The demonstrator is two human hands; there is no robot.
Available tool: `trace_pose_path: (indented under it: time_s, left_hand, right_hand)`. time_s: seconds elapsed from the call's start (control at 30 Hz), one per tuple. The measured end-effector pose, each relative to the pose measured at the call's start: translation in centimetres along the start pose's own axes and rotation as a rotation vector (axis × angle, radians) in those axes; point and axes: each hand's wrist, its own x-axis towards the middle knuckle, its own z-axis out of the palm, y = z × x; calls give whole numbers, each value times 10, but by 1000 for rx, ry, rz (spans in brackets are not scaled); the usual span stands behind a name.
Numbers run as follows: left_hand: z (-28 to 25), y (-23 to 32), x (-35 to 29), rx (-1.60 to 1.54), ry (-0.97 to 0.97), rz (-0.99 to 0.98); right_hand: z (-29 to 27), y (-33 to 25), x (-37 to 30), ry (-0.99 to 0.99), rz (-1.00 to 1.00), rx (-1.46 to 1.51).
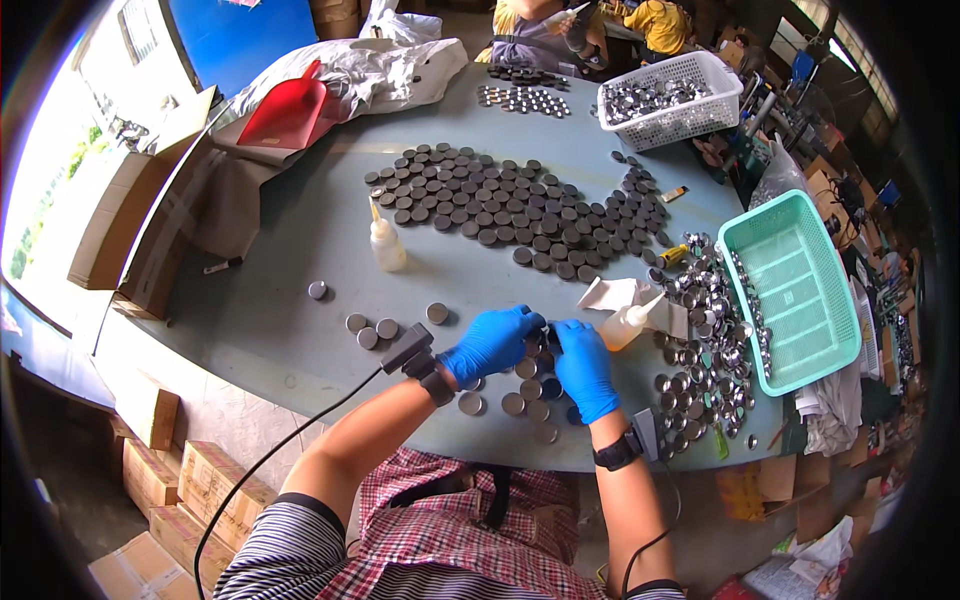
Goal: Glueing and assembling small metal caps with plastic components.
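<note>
My left hand [492,346] and my right hand [585,372], both in blue gloves, meet near the table's front edge. Their fingers are closed in a pinch, the fingertips almost touching. A small dark thing [546,338] shows between them, too small to name. Round grey discs [513,403] lie beneath and in front of the hands. Several more discs [386,328] sit left of my left wrist. Just beyond my right hand, a squeeze bottle [625,325] with a pointed nozzle leans on white cloth. Shiny metal caps [690,385] are heaped right of that hand.
Many dark discs [490,205] cover the table's middle, with another nozzle bottle [388,248] upright at their left. A green basket [845,330] stands at right, a white basket [650,132] of metal parts at far right. A red dustpan [285,112] lies far left. A person [530,30] sits opposite.
</note>
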Motion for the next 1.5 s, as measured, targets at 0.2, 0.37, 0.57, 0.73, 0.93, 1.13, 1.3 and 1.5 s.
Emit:
trace_pose_path:
  time_s: [0.2, 0.37, 0.57, 0.73, 0.93, 1.13, 1.3, 1.5]
  left_hand:
    - [10, -13, 6, 235, -71, 86]
    - [5, -14, 10, 317, -130, 85]
    - [-17, -39, -19, 197, 174, -33]
    - [-35, -55, -71, 341, 268, 22]
    - [-74, -87, -122, 392, 227, -144]
    - [-75, -56, -72, 253, 358, -23]
    - [-41, -44, 10, 139, 362, 10]
    - [-28, -29, 0, 85, 292, 7]
  right_hand:
    - [1, 2, 8, -80, -46, -214]
    - [6, 2, 10, -109, -40, -253]
    - [21, -20, 37, 12, 152, 18]
    - [82, -58, 68, 160, 18, -3]
    - [89, -119, 84, 202, -208, 325]
    - [63, 2, 131, 218, 279, -20]
    - [70, 16, 119, 86, 232, -2]
    - [48, 9, 85, 16, 95, -169]
